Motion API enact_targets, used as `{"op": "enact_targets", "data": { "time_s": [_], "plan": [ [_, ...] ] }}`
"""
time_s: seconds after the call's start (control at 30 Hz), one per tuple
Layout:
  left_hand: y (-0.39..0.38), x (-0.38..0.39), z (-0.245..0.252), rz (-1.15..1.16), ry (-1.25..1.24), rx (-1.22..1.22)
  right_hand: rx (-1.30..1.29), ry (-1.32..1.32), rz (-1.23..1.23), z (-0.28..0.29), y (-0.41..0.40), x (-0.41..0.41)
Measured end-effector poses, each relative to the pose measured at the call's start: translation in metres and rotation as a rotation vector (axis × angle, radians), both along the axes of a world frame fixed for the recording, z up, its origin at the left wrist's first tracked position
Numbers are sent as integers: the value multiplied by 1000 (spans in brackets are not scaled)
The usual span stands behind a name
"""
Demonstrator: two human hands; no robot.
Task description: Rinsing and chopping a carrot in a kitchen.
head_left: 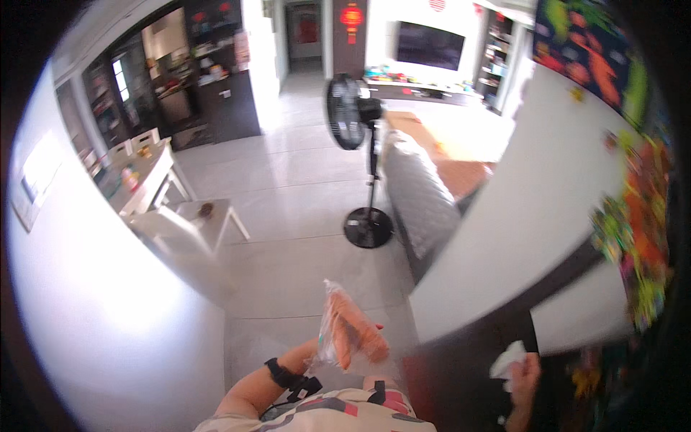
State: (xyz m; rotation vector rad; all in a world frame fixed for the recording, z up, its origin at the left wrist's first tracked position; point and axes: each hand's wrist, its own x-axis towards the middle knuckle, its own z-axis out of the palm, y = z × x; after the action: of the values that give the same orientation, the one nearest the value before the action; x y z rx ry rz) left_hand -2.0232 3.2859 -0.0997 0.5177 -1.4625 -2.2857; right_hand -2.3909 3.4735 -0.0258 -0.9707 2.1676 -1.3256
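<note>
My left hand (377,327) is mostly hidden under a clear plastic bag (326,318) that holds several long orange things (359,329), which look like carrots. The bag lies over the hand, in front of my body, and a black band circles that wrist. At the lower right, over a dark surface, my right hand (524,372) is closed on a crumpled white tissue or cloth (507,360). The two hands are well apart.
Ahead on the tiled floor stands a black pedestal fan (368,227) beside a grey quilted sofa (421,189). White walls (108,270) flank me. A white chair (216,213) and table (143,189) stand left; a dark cabinet (459,372) is right.
</note>
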Motion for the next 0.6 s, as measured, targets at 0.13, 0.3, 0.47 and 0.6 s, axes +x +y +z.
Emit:
{"op": "enact_targets", "data": {
  "time_s": [0.13, 0.3, 0.47, 0.6],
  "plan": [
    [-40, 25, -2, 210, 1, -60, 46, -199, 305, -88, -136, 16],
    [-62, 73, -33, 648, -70, -225, -167, 268, 838, -132, -340, 65],
    [-201, 156, -51, 737, 287, 410, -316, 250, 1342, -34, -547, 254],
    [-300, 221, -77, 906, 327, 288, -543, 363, 1423, -63, -690, 372]
  ]
}}
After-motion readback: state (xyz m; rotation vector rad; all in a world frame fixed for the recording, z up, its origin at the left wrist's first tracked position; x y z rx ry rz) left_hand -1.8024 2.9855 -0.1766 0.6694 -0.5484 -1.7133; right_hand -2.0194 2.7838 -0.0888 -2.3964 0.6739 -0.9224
